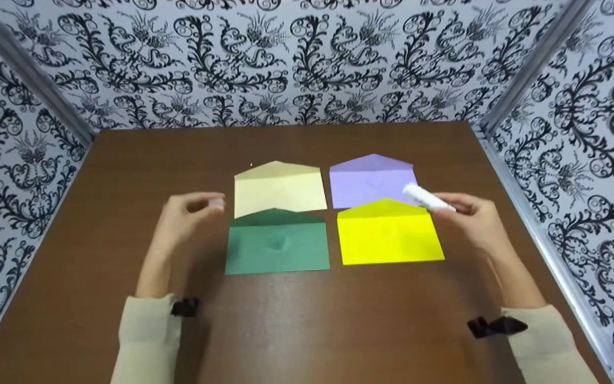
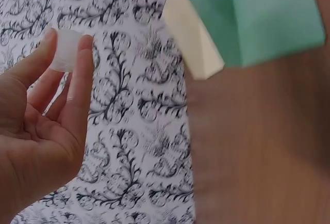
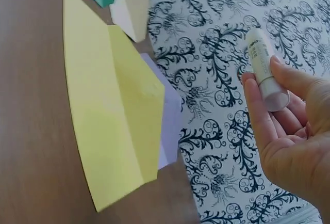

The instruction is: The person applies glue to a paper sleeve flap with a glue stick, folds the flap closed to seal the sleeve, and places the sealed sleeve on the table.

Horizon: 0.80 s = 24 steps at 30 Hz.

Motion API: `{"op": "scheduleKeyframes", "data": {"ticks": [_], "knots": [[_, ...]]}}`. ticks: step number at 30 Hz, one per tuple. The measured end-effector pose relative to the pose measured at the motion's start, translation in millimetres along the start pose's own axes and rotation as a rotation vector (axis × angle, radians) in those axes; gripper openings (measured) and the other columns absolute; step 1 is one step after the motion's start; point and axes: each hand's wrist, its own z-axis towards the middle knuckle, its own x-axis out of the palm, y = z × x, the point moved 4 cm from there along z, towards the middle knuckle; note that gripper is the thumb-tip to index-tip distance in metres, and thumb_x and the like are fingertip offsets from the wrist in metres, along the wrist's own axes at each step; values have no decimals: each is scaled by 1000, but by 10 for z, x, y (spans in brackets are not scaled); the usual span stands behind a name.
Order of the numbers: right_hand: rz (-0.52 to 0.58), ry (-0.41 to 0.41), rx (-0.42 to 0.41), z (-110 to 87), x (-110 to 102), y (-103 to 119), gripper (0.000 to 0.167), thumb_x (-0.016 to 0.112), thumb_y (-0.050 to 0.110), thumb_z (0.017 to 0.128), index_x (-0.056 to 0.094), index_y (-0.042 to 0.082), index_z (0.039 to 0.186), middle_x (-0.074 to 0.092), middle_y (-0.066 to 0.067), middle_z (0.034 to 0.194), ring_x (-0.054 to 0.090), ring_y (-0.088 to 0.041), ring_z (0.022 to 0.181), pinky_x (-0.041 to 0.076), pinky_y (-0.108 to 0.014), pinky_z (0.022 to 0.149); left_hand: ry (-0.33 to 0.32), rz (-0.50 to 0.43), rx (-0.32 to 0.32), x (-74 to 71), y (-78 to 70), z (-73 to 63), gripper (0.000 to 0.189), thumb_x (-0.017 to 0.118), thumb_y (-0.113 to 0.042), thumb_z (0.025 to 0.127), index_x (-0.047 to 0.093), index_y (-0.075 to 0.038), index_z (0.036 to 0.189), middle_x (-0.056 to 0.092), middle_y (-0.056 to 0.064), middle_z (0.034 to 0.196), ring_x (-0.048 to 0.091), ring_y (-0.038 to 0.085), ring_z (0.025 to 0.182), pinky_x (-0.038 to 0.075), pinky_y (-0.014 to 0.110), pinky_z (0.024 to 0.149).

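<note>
Between thumb and fingers, my left hand (image 1: pixel 187 216) pinches a small translucent white cap (image 2: pixel 67 51), held left of the cream envelope (image 1: pixel 280 193). My right hand (image 1: pixel 472 216) grips a white glue stick (image 3: pixel 264 69) by its lower end, its top tilted up and to the left over the edge of the purple envelope (image 1: pixel 365 186). Close by my right fingers is the yellow envelope (image 1: pixel 389 240). A green envelope (image 1: pixel 277 250) lies in front of the cream one. All these envelopes have their pointed flaps raised away from me.
The envelopes lie in two rows on a brown wooden table (image 1: pixel 264 325). Patterned black-and-white walls (image 1: pixel 296 64) enclose its back and sides, with metal edging (image 1: pixel 536 224) along the right. Dark straps (image 1: pixel 499 326) sit at the sleeve cuffs.
</note>
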Motion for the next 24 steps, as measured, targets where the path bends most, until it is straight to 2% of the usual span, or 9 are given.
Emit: {"op": "scheduleKeyframes", "data": {"ticks": [2, 5, 9, 12, 16, 24], "knots": [[61, 31, 36, 31, 1, -14, 33, 74, 7, 88, 70, -2, 120, 78, 11, 90, 73, -5, 81, 58, -17, 77, 7, 113, 48, -87, 21, 53, 31, 71, -23, 94, 73, -9, 121, 73, 14, 115, 63, 17, 97, 52, 18, 79], [61, 64, 74, 42, 93, -23, 35, 76, 12, 88, 71, 0, 121, 78, 10, 92, 73, -8, 82, 59, -18, 79, 19, 173, 33, -83, 81, 89, 30, 70, -25, 94, 73, -11, 121, 72, 14, 116, 65, 26, 100, 56, 33, 84], [9, 85, 89, 29, 205, -25, 41, 75, 13, 89, 66, -5, 124, 75, 13, 97, 72, -8, 85, 59, -18, 81, 1, 280, -5, -61, 201, 70, 28, 69, -16, 94, 72, -9, 121, 68, 19, 124, 67, 35, 109, 57, 48, 89], [-9, 112, 77, 22, 249, -34, 44, 74, 15, 90, 63, -7, 127, 73, 13, 102, 72, -8, 89, 59, -19, 83, 21, 356, -68, -24, 305, 61, 30, 66, -13, 96, 69, -8, 125, 62, 22, 131, 64, 40, 114, 58, 50, 88], [-7, 128, 81, 11, 288, -62, 43, 74, 17, 90, 65, -4, 127, 73, 12, 104, 71, -10, 92, 59, -20, 85, 64, 446, -137, 27, 434, 75, 35, 64, -14, 97, 63, -8, 132, 57, 24, 135, 63, 42, 112, 57, 51, 86], [14, 136, 104, -13, 339, -122, 39, 75, 16, 90, 68, -1, 124, 75, 10, 103, 73, -14, 92, 59, -21, 85, 125, 552, -193, 130, 639, 107, 26, 66, -15, 96, 67, -5, 121, 58, 25, 130, 61, 45, 111, 55, 54, 89]]}}
